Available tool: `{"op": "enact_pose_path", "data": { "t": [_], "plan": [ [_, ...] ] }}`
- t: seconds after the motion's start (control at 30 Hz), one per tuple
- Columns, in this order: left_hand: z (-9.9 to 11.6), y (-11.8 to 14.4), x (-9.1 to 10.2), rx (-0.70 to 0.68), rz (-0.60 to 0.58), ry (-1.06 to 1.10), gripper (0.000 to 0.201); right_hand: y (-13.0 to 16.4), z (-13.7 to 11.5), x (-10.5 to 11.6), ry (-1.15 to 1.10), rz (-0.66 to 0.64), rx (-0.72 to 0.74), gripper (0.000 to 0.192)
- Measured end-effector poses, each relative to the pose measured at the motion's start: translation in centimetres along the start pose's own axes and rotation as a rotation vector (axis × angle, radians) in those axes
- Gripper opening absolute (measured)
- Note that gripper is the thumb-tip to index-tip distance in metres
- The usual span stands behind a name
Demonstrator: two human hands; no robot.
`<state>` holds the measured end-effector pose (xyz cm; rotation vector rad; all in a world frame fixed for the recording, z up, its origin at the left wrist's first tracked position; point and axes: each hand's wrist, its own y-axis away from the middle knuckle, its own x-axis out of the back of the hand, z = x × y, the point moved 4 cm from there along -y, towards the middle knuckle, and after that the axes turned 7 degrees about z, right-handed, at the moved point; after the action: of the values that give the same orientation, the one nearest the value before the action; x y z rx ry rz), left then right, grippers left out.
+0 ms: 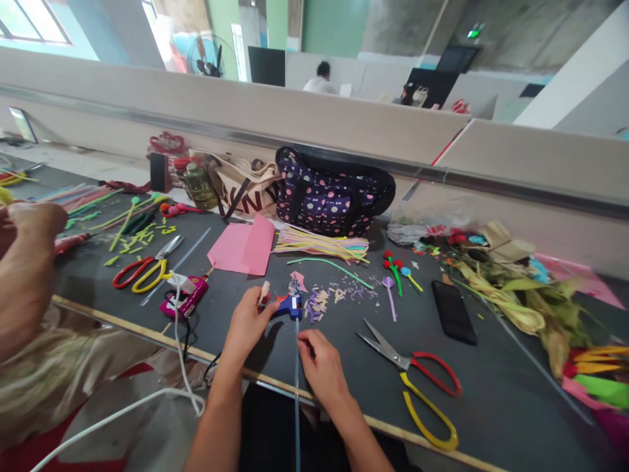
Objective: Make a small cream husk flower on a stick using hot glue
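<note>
My left hand grips a blue glue gun lying low over the dark table, its nozzle pointing right toward a small purple piece. My right hand pinches a thin grey rod that runs from the glue gun's tip down past the table's front edge. Purple and cream paper scraps lie just beyond the gun.
Scissors with red and yellow handles lie right of my hands, a black phone beyond them. Pink paper, a bundle of coloured strips, a polka-dot bag, a second pair of scissors and a pink device lie around. Another person's arm is at left.
</note>
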<state>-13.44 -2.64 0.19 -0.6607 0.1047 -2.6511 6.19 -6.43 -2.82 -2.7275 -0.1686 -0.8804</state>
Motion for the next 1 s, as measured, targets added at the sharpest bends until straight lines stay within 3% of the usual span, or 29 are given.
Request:
{"op": "enact_pose_path", "data": {
  "t": [0.07,0.17,0.37,0.57,0.73,0.87,1.0],
  "plan": [
    [-0.1,0.1,-0.4,-0.079,-0.073,-0.287,0.014,0.4,0.3,-0.1,-0.013,0.005,0.010,0.019],
    [-0.3,0.2,-1.2,-0.127,-0.209,-0.551,0.011,0.9,0.8,0.0,-0.046,0.023,0.023,0.020],
    [-1.2,0.0,-2.2,-0.165,-0.274,-0.699,0.010,1.9,1.5,0.2,-0.088,0.053,0.028,0.021],
    [-1.5,0.2,-1.5,-0.157,-0.170,-0.442,0.016,2.0,2.3,1.3,-0.126,0.115,-0.010,0.023],
    [0.3,1.2,-1.4,-0.076,-0.035,-0.058,0.019,0.6,3.0,1.6,-0.276,0.112,-0.124,0.024],
    [3.2,2.9,-3.4,-0.023,-0.032,0.173,0.017,-1.4,2.3,0.9,-0.647,0.094,-0.154,0.044],
    [5.8,4.8,-6.2,-0.077,-0.098,0.343,0.012,-3.0,1.2,1.4,-0.929,0.197,-0.156,0.053]
  ]
}}
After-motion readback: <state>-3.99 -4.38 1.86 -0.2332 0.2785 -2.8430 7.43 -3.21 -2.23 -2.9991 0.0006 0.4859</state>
